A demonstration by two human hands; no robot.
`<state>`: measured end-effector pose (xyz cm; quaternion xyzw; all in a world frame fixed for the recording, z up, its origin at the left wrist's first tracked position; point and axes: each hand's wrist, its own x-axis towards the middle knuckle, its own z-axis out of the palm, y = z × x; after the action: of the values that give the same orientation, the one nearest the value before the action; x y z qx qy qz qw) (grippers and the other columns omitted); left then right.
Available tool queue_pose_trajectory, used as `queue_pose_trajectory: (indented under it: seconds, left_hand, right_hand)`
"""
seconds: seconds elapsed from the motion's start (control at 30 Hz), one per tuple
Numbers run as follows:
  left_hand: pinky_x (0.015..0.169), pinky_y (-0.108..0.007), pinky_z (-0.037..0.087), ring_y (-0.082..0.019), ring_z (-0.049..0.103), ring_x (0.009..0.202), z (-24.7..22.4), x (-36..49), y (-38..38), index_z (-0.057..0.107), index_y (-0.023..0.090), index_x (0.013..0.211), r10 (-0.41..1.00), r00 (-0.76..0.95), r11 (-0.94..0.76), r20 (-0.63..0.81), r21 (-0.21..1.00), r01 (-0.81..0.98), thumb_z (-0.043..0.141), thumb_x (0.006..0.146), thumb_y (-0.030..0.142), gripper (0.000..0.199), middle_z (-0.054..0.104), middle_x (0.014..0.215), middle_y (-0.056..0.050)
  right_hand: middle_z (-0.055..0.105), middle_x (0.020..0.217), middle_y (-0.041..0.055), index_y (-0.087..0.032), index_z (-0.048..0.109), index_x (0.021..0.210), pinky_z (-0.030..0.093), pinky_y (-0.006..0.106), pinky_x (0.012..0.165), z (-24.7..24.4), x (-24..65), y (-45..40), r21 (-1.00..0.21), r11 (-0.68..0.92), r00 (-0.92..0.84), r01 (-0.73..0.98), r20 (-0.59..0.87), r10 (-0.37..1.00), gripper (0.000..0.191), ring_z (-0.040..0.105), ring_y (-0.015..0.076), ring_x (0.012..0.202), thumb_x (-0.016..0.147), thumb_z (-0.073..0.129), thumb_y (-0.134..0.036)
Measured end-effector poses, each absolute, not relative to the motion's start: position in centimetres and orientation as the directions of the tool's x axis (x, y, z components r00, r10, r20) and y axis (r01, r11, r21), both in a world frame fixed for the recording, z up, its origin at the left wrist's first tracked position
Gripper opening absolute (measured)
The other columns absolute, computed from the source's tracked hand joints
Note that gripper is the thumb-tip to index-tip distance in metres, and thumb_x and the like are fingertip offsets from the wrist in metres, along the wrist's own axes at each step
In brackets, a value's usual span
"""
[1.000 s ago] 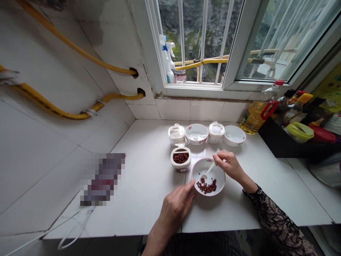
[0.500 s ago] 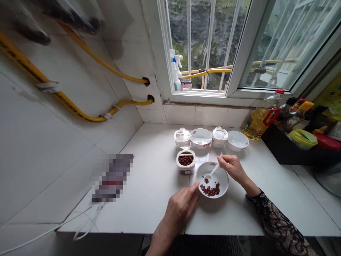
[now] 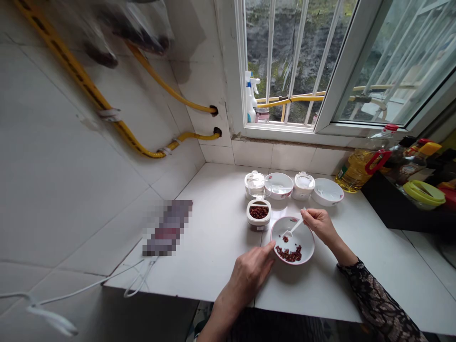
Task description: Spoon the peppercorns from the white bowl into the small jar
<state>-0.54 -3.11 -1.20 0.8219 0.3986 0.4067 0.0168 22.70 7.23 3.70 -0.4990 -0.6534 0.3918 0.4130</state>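
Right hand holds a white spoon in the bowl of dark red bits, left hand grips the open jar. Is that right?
Not quite: the left hand is at the rim of the bowl, not on the jar, as the head view shows. The right hand does hold the white spoon.

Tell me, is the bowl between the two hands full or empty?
Neither: partly filled. Reddish-brown peppercorns lie mostly along the near side of the bowl, leaving much of its white inside bare.
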Motion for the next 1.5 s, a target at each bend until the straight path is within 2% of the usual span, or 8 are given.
queue_pose_trajectory:
  seconds: [0.6,0.77,0.87,1.0,1.1,1.2,1.33,1.5]
  left_hand:
    - [0.062,-0.028,0.055,-0.019,0.068,0.073,-1.5,-0.6,-3.2,0.041,0.016,0.141,0.671,0.365,-0.679,0.645,0.338,0.652,0.041,0.101,0.020,0.040,0.070,0.089,-0.007]
    - [0.063,-0.029,0.056,-0.020,0.068,0.074,-1.5,-0.6,-3.2,0.041,0.016,0.140,0.667,0.371,-0.686,0.646,0.337,0.645,0.040,0.102,0.020,0.039,0.070,0.090,-0.008]
    - [0.061,-0.029,0.056,-0.020,0.068,0.072,-1.6,-0.6,-3.1,0.042,0.015,0.139,0.662,0.368,-0.685,0.653,0.327,0.651,0.039,0.102,0.022,0.037,0.070,0.088,-0.007]
    - [0.062,-0.029,0.056,-0.019,0.068,0.072,-1.7,-0.6,-3.1,0.041,0.015,0.139,0.662,0.370,-0.686,0.652,0.328,0.649,0.038,0.102,0.021,0.038,0.070,0.088,-0.008]
    - [0.063,-0.028,0.056,-0.019,0.068,0.073,-1.7,-0.6,-3.0,0.039,0.015,0.142,0.654,0.365,-0.689,0.663,0.322,0.649,0.039,0.102,0.020,0.040,0.070,0.088,-0.008]
    - [0.062,-0.028,0.056,-0.019,0.068,0.072,-1.6,-0.6,-3.0,0.040,0.015,0.142,0.647,0.358,-0.691,0.673,0.319,0.648,0.039,0.102,0.021,0.040,0.071,0.088,-0.008]
    - [0.062,-0.027,0.055,-0.019,0.068,0.072,-1.5,-0.6,-3.0,0.041,0.015,0.141,0.642,0.361,-0.700,0.676,0.325,0.636,0.041,0.102,0.020,0.039,0.071,0.088,-0.007]
    - [0.064,-0.027,0.056,-0.018,0.068,0.075,-1.5,-0.7,-3.1,0.043,0.016,0.139,0.659,0.360,-0.691,0.660,0.343,0.637,0.042,0.101,0.019,0.038,0.071,0.092,-0.008]
  right_hand:
    - [0.032,0.043,-0.0051,-0.021,0.036,0.045,0.019,0.025,0.044,4.9,22.1,7.4,-0.975,0.080,-0.106,0.207,0.059,0.993,0.066,0.025,0.0068,0.044,0.068,0.063,-0.078]
    - [0.035,0.044,-0.0041,-0.021,0.038,0.048,0.021,0.025,0.044,6.6,20.6,8.8,-0.945,0.223,-0.056,0.239,0.216,0.975,0.064,0.027,0.0081,0.045,0.074,0.059,-0.075]
    - [0.035,0.047,-0.0042,-0.021,0.041,0.051,0.026,0.026,0.046,8.2,19.0,9.5,-0.835,0.422,-0.056,0.352,0.431,0.900,0.059,0.028,0.0094,0.047,0.085,0.052,-0.067]
    - [0.037,0.048,-0.0051,-0.021,0.039,0.053,0.040,0.031,0.071,9.9,16.8,9.6,-0.425,0.681,-0.201,0.596,0.743,0.639,0.048,0.030,0.0104,0.049,0.097,0.046,-0.041]
    - [0.042,0.050,-0.0055,-0.021,0.041,0.057,0.039,0.034,0.087,10.3,15.8,9.0,-0.131,0.762,-0.400,0.634,0.788,0.468,0.041,0.030,0.0101,0.049,0.098,0.045,-0.026]
    - [0.048,0.053,-0.0049,-0.021,0.044,0.060,0.037,0.035,0.092,10.2,15.6,8.4,0.025,0.785,-0.518,0.618,0.765,0.383,0.037,0.035,0.0109,0.051,0.097,0.046,-0.021]
    - [0.053,0.055,-0.0041,-0.021,0.047,0.064,0.036,0.036,0.094,10.3,16.4,8.0,0.036,0.785,-0.503,0.619,0.786,0.360,0.033,0.040,0.0111,0.052,0.097,0.046,-0.021]
    - [0.044,0.048,-0.0062,-0.022,0.041,0.059,0.040,0.034,0.087,10.1,19.1,8.0,-0.169,0.751,-0.346,0.639,0.809,0.476,0.039,0.032,0.0095,0.047,0.097,0.045,-0.023]
